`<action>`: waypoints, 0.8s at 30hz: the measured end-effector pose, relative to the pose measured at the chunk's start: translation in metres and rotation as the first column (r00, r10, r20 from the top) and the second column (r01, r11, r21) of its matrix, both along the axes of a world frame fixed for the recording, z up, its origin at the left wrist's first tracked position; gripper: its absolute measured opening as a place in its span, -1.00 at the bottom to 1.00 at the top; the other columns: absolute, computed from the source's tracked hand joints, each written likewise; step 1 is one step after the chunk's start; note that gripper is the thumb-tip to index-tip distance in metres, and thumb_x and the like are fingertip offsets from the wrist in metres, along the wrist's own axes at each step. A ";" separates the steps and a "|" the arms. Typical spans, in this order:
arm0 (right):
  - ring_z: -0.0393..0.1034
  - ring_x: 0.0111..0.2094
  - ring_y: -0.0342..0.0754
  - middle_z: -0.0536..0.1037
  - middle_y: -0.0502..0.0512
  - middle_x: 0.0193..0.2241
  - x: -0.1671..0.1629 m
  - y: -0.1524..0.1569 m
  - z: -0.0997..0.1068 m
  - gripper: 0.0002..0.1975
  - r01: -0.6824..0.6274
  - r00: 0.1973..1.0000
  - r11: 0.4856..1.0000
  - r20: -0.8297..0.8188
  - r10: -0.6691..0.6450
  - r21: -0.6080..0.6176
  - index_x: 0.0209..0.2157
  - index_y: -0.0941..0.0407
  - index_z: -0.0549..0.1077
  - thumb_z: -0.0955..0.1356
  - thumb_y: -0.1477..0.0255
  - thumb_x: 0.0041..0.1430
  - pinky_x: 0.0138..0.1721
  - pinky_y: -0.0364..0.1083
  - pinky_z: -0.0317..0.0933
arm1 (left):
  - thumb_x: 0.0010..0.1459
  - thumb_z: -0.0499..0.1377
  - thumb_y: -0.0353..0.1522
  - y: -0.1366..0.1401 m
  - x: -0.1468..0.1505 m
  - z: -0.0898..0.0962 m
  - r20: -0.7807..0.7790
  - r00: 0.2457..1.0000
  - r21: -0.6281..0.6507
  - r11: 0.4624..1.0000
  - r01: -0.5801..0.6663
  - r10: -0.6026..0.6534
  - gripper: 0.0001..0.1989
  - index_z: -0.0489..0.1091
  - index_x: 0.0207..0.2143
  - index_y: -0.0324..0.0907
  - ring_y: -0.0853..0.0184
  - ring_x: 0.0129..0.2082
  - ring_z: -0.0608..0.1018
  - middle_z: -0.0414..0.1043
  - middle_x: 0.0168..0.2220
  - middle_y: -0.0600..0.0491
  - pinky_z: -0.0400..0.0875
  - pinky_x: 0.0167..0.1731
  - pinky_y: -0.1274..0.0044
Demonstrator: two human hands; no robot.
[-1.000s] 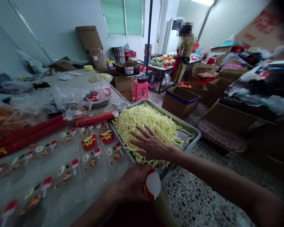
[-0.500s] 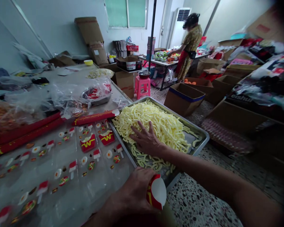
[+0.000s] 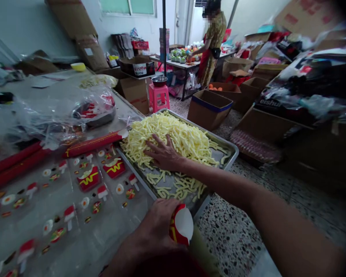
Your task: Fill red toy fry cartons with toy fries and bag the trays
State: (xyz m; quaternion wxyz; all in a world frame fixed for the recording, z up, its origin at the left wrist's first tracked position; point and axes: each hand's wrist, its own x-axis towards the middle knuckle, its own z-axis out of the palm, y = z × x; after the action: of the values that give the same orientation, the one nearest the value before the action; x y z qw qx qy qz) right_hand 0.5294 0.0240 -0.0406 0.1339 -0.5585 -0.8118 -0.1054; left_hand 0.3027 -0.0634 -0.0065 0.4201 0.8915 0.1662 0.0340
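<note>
My left hand (image 3: 154, 227) is wrapped round a red fry carton (image 3: 175, 227) with yellow marks and a white inner face. This carton is at the near corner of a metal tray (image 3: 232, 154). Spread fingers of my right hand (image 3: 165, 154) rest on a heap of pale yellow toy fries (image 3: 187, 132) in the tray. Looser pieces lie below that hand, with bare metal between them and the heap. To the left, two filled red fry cartons (image 3: 88, 178) lie among small toy food pieces in a clear plastic sheet (image 3: 109, 219).
Two long red stacks of cartons (image 3: 93, 144) lie on the table beside the tray. Behind them sits a bowl of red and white pieces (image 3: 95, 111) under plastic bags. A pink stool (image 3: 158, 97), open boxes (image 3: 209, 109) and a co-worker (image 3: 212, 42) are beyond.
My view has swung right and down. My right hand has moved slightly up the tray against the heap, and a bare strip of metal now shows below it. My left hand still holds the carton.
</note>
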 end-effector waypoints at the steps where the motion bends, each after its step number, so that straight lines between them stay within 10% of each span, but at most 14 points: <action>1: -0.36 0.54 0.39 0.05 0.21 0.53 0.001 0.000 0.002 -0.45 -0.005 1.000 1.000 -0.002 0.005 -0.006 0.39 0.00 0.32 0.30 0.39 0.41 0.31 0.70 -0.49 | -0.27 0.58 -0.16 -0.001 0.001 -0.001 0.006 1.000 0.013 1.000 -0.001 0.001 -0.16 0.40 0.08 -0.14 -0.04 0.03 0.56 0.55 0.06 -0.09 0.41 0.10 0.17; 10: -0.16 0.53 0.29 0.29 -0.01 0.44 0.028 -0.062 0.073 -0.64 -0.179 0.984 0.947 -0.071 0.166 -0.267 0.21 -0.12 0.52 0.40 0.29 0.42 0.40 0.52 -0.25 | 0.01 0.42 -0.37 -0.010 -0.044 0.013 0.196 0.975 0.196 0.970 -0.140 0.102 -0.31 0.29 0.19 -0.09 0.10 0.06 0.61 0.53 0.11 -0.09 0.54 0.06 0.33; 19: 0.04 0.49 0.15 0.29 -0.09 0.43 0.110 -0.121 0.033 -0.49 -0.164 0.971 0.931 0.115 0.211 -0.325 0.22 -0.15 0.53 0.39 0.56 0.32 0.43 0.25 -0.03 | 0.19 0.34 -0.09 -0.005 -0.146 0.009 0.093 0.950 0.550 0.780 -0.298 0.297 -0.38 0.27 0.22 -0.04 -0.03 0.00 0.65 0.57 0.07 -0.10 0.58 0.04 0.19; 24: 0.37 0.25 0.21 0.61 0.00 0.15 0.068 -0.123 0.058 -0.73 -0.053 0.998 0.955 0.003 0.057 -0.291 -0.05 -0.10 0.67 0.44 0.48 0.29 0.25 0.24 0.13 | 0.15 0.37 -0.12 -0.002 -0.144 0.013 0.073 0.926 0.569 0.747 -0.343 0.370 -0.40 0.35 0.17 -0.13 -0.02 0.00 0.65 0.59 0.04 -0.14 0.56 0.06 0.22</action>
State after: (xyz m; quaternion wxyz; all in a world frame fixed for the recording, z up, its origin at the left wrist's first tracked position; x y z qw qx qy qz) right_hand 0.5969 -0.0991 0.0171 0.0487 -0.5487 -0.8344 0.0154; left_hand 0.1582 -0.0658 0.0063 0.1151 0.9280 0.3246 0.1420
